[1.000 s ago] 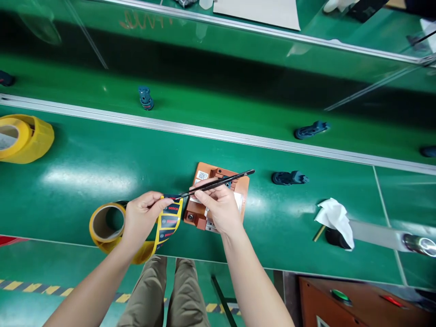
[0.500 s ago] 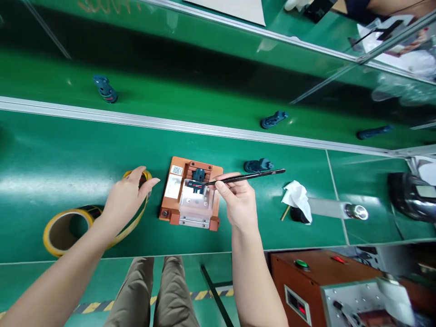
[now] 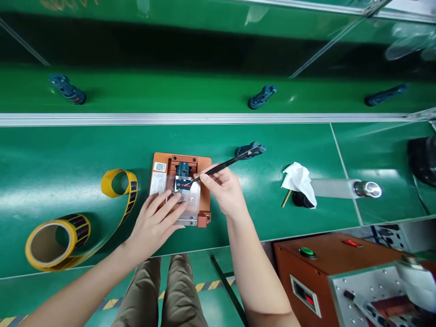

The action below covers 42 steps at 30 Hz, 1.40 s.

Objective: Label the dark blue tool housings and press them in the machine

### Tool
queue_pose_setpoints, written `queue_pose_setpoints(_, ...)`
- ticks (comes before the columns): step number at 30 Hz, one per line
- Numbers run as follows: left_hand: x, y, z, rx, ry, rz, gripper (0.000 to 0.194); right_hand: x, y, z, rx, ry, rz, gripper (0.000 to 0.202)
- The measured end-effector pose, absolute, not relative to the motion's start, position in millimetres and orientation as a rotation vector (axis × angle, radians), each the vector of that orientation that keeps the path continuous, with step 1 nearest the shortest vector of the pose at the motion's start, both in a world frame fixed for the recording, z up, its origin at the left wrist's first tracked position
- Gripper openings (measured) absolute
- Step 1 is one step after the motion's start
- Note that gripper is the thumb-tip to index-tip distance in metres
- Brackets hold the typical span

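Observation:
My right hand [image 3: 223, 188] pinches a pair of black tweezers [image 3: 235, 160], their tip pointing left. At that tip a small black label [image 3: 183, 185] with red and white print lies over the clear plastic cover [image 3: 192, 210] of an orange fixture [image 3: 205, 181]. A dark blue housing part [image 3: 184, 169] sits in the fixture behind the label. My left hand [image 3: 156, 222] rests on the cover's left front, its fingers extended and slightly apart, close below the label. To the left, a yellow-edged label roll [image 3: 32, 250] has its strip [image 3: 112, 184] unwound and curled over the bench.
A dark blue housing [image 3: 245, 151] lies behind the tweezers; several similar ones [image 3: 262, 96] stand beyond the metal rail [image 3: 170, 119]. At right are a white cloth [image 3: 296, 177] and a clear bottle [image 3: 330, 188]. A brown machine [image 3: 296, 250] with a green button stands at front right.
My left hand has left the yellow label strip and moved right onto the clear cover. The strip's end now curls free. My right hand still holds the tweezers over the fixture. The view has shifted.

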<state>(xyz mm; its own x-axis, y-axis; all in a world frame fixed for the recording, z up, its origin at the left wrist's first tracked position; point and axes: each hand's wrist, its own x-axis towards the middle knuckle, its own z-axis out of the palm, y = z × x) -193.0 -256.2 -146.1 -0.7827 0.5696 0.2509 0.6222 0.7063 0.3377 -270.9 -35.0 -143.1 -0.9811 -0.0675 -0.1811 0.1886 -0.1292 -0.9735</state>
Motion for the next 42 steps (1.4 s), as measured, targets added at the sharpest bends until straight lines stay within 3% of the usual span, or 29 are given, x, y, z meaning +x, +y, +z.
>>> queue_pose_setpoints(23, -193.9, -256.1, -145.4, -0.933, -2.839, -0.587, 0.047, -275.8, -34.4, -139.9, 0.086, 2.014, -2.14, 0.027)
queue_pose_setpoints(37, -208.7, -248.3, -123.6, -0.951, -3.02, -0.422, 0.076, -274.4, -35.9, -136.6, 0.15, 2.011, -2.215, 0.021)
queue_pose_setpoints(40, -211.1, -247.2, -119.5, -0.948, -3.01, -0.465, 0.079, -267.5, -25.0, -130.0, 0.324, 2.159, -2.424, 0.017)
queue_pose_setpoints(42, -218.7, -247.2, -121.8, -0.842, -2.985, -0.566, 0.083, -258.1, -12.2, -128.8, 0.408, 2.371, -2.367, 0.017)
